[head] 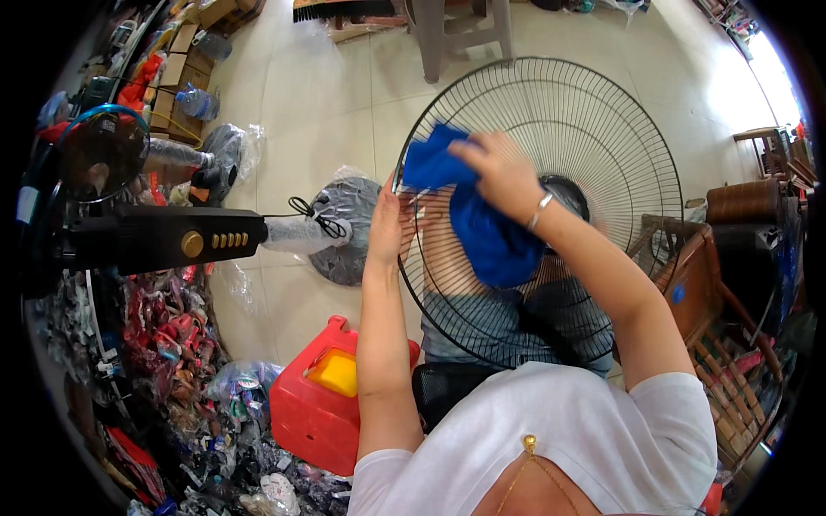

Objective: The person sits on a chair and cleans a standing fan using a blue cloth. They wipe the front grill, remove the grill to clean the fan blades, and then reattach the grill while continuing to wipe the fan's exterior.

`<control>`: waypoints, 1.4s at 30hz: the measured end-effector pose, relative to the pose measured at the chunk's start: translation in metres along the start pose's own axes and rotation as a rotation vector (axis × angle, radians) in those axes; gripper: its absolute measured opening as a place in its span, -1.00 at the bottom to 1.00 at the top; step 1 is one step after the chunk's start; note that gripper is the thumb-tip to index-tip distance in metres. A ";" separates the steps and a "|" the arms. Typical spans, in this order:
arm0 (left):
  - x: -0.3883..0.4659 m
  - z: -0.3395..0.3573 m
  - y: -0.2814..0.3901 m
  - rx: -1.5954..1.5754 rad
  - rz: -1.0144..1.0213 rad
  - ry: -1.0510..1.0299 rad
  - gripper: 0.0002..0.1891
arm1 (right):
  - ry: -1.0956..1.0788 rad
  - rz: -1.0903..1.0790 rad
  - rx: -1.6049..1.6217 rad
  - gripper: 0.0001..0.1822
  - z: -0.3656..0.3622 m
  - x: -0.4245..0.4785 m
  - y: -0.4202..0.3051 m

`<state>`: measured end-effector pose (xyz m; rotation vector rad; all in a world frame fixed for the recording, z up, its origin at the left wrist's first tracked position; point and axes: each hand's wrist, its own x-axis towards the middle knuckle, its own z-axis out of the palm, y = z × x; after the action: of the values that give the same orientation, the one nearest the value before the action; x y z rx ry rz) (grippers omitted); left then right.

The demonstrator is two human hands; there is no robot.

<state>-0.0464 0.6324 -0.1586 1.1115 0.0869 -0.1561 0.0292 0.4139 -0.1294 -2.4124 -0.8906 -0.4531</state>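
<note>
A round black wire fan guard [619, 129] lies across my lap, its spokes meeting at a dark centre. My left hand [393, 216] grips the guard's left rim, the fingers behind the wires. My right hand [500, 171], slightly blurred, holds a blue cloth [493, 242] against the guard's upper left part, and the rest of the cloth drapes over the wires towards the centre. Part of the right hand's fingertips is hidden in the cloth.
On the left stands a black pedestal fan [187, 240] with a plastic-wrapped base. A red plastic stool [310, 413] is by my left arm, beside piles of bagged goods [174, 335]. A grey plastic stool [445, 39] stands ahead; a wooden chair [697, 277] is on the right.
</note>
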 end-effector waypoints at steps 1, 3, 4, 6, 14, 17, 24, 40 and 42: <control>-0.001 0.004 0.000 0.008 0.009 0.040 -0.25 | 0.062 0.076 -0.095 -0.48 -0.009 0.012 0.014; 0.001 0.004 -0.002 0.033 -0.013 0.031 -0.25 | 0.215 0.161 -0.066 -0.44 0.000 0.021 0.028; 0.004 0.004 -0.004 0.059 -0.039 0.016 -0.25 | 0.246 0.194 -0.002 -0.43 0.008 0.018 0.032; 0.010 0.009 -0.008 -0.065 0.008 0.066 -0.27 | 0.021 0.081 0.178 -0.40 0.023 0.005 -0.003; 0.003 -0.002 -0.010 0.066 -0.004 0.094 -0.48 | -0.072 -0.225 0.080 -0.47 0.011 0.031 0.006; 0.006 0.003 -0.001 0.002 -0.059 0.044 -0.34 | 0.097 -0.121 -0.232 -0.52 -0.015 0.049 0.089; 0.018 0.011 -0.001 0.041 -0.132 0.107 -0.31 | 0.130 -0.086 -0.108 -0.63 -0.006 0.034 0.052; 0.017 0.017 0.005 0.126 -0.136 0.110 -0.30 | 0.240 0.270 -0.428 -0.63 -0.041 0.034 0.141; 0.021 0.018 0.004 0.139 -0.128 0.098 -0.32 | 0.122 0.070 -0.257 -0.64 -0.029 0.044 0.102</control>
<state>-0.0250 0.6163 -0.1507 1.2530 0.2379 -0.2249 0.1263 0.3532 -0.1211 -2.6042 -0.7300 -0.7183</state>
